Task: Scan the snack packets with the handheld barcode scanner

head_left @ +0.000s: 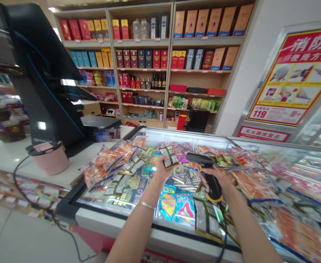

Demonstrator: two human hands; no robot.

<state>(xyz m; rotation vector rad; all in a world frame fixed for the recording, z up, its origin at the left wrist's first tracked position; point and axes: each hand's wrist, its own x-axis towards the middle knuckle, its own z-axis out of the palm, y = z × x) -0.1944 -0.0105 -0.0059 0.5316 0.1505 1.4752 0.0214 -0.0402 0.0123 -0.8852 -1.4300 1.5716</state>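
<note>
In the middle of the head view, my left hand (162,168) grips a small snack packet (170,156), its pale printed back turned up. My right hand (222,179) is wrapped round the handle of a black barcode scanner (213,184) with a yellow-orange ring at its base. The scanner's head points left, towards the packet but apart from it. Both hands are above a glass-topped freezer (108,219) strewn with packets. Just in front of me lie blue snack bags (174,204) and a dark green and silver packet (207,217).
Bags of reddish food lie at the left (105,160) and right (255,182). A black checkout terminal (48,84) and a pink pot (50,159) stand on the left counter. The scanner's cable (225,230) hangs over the freezer's front edge. Shelves (141,44) of boxes line the back.
</note>
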